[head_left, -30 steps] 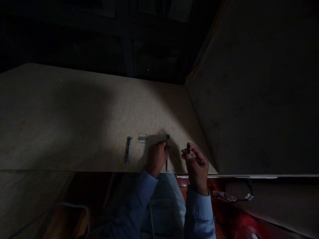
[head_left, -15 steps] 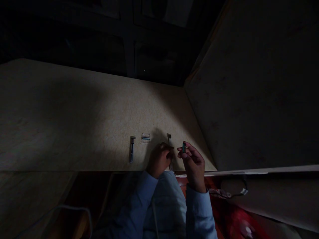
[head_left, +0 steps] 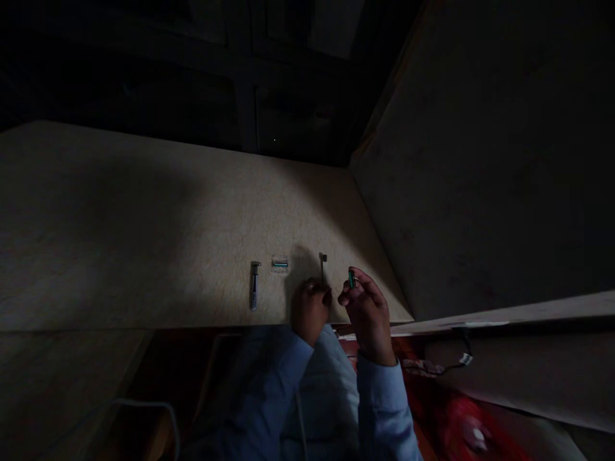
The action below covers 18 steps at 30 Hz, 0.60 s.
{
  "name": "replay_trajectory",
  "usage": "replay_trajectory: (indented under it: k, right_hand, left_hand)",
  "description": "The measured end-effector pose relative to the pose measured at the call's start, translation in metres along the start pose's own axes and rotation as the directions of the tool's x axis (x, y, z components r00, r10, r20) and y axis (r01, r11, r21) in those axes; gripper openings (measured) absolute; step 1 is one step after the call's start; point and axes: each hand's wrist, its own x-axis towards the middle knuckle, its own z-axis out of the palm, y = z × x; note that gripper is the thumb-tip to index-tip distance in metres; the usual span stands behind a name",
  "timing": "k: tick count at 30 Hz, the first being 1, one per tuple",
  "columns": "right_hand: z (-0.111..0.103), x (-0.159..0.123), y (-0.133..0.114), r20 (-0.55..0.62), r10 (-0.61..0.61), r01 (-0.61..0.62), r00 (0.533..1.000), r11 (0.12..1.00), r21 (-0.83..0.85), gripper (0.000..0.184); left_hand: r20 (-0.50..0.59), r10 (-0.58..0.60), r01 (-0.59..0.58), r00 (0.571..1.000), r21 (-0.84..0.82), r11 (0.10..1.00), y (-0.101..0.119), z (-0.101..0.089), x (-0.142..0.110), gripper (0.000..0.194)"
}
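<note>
My right hand (head_left: pixel 369 314) is closed, pinching a small teal-and-black razor cartridge (head_left: pixel 352 279) upright between thumb and fingers above the table's front edge. Just left of it, my left hand (head_left: pixel 310 310) has its fingers curled in over a thin stick with a small dark head (head_left: pixel 325 258), which looks like a toothbrush. The fingers hide its lower part, so whether they grip it I cannot see. A clear case (head_left: pixel 280 258) with a teal cartridge inside lies to the left. Farther left, a razor (head_left: pixel 254 288) with a dark handle rests head away from me.
The pale table (head_left: pixel 211 218) meets a tall panel (head_left: pixel 480 192) on the right. Dark framed panes stand behind it. Below the front edge are my lap, a cable (head_left: pixel 144 403) at left and a red item (head_left: pixel 473 429) at right. The light is dim.
My left hand has shifted slightly right along the stick, and its lower end is now hidden. My right hand has turned the cartridge a little. The view has moved slightly.
</note>
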Motion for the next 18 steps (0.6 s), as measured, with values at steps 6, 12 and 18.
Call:
replay_trajectory:
  k: [6,12,18]
  right_hand:
    - [-0.022,0.004,-0.003,-0.124,0.081,-0.078,0.989,0.997,0.026,0.036]
    - [-0.066,0.010,0.000,-0.280,0.032,-0.038,0.959,0.999,-0.016,0.030]
    - [-0.103,0.013,-0.001,-0.357,-0.058,0.026,0.932,0.995,-0.094,0.023]
  left_hand:
    - [-0.076,0.064,-0.064,0.995,0.010,0.998,-0.005,0.002,-0.001,0.018]
    - [-0.138,0.118,-0.130,0.983,-0.081,0.988,-0.009,0.002,-0.001,0.017]
    - [-0.139,0.134,-0.152,0.981,-0.126,0.980,-0.012,0.003,0.000,0.018]
